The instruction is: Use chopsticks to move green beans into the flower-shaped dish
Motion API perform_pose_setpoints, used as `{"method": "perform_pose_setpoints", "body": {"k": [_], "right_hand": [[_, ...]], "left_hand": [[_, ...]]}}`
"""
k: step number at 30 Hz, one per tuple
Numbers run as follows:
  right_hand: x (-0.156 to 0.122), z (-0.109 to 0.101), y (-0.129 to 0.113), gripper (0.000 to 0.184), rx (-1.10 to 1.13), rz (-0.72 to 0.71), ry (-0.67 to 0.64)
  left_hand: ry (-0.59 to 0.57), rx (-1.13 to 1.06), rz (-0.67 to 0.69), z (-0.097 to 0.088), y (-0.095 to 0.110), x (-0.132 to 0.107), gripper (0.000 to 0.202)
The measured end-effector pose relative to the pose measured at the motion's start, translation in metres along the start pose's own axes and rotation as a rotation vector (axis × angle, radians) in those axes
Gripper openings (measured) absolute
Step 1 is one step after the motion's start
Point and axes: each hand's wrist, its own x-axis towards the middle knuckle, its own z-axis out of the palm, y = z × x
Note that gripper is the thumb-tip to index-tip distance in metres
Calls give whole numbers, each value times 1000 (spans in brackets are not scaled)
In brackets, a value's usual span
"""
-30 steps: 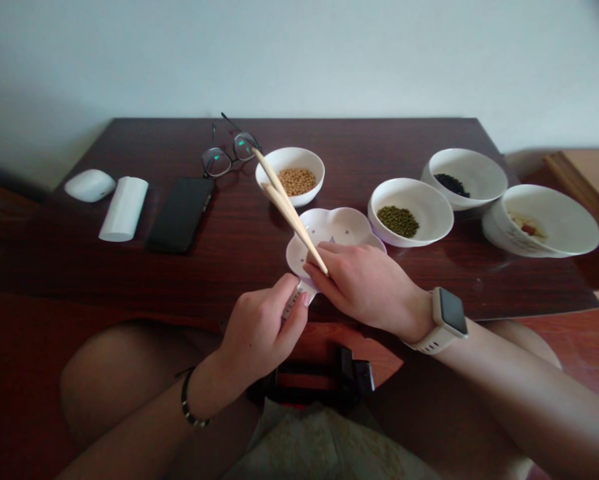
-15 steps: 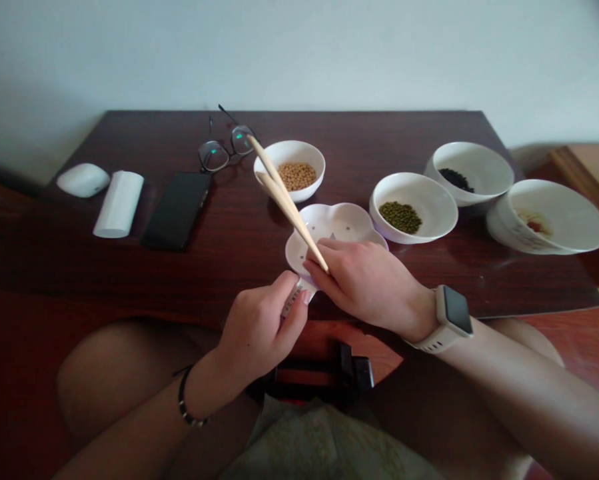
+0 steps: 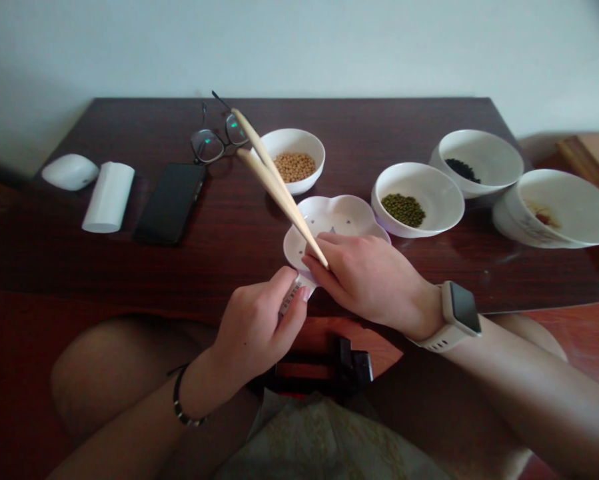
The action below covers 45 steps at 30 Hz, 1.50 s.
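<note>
My left hand (image 3: 254, 323) is closed around the short handle of a white flower-shaped dish (image 3: 359, 212), with a printed label showing between finger and thumb. Wooden chopsticks (image 3: 285, 197) are gripped in my right hand (image 3: 376, 280), which is over the front of the dish and hides part of it. Their far ends point up and left, slightly apart, in front of a white bowl (image 3: 318, 150) of tan beans (image 3: 295, 167). Right of the dish stands a white bowl (image 3: 442, 193) with green beans (image 3: 404, 210).
At the right are a bowl (image 3: 502, 157) of black beans and a bowl (image 3: 584, 207) with reddish-brown bits. Glasses (image 3: 209, 145), a black phone (image 3: 172, 203), a white cylinder (image 3: 108, 198) and a white rounded case (image 3: 69, 172) are on the left of the dark table (image 3: 379, 120).
The chopsticks' far ends have swung a little up and left. The view has shifted slightly; both hands keep their hold, and the bowls stay in place.
</note>
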Motion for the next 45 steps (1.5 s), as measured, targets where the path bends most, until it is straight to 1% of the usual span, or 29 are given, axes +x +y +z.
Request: {"method": "perform_pose_setpoints", "body": {"k": [14,20,30,45], "right_hand": [[0,-2,-1,31,-8,8,-15],[0,-3,0,31,13,2,-28],[1,-3,-1,30,-20,12,-35],[1,-2,-1,32,-1,12,-35]], "left_hand": [[-8,2,-14,-1,2,1,20],[-13,20,-16,-2,3,1,16],[-26,53,-54,-3,5,1,19],[-12,31,-20,-2,3,2,18]]}}
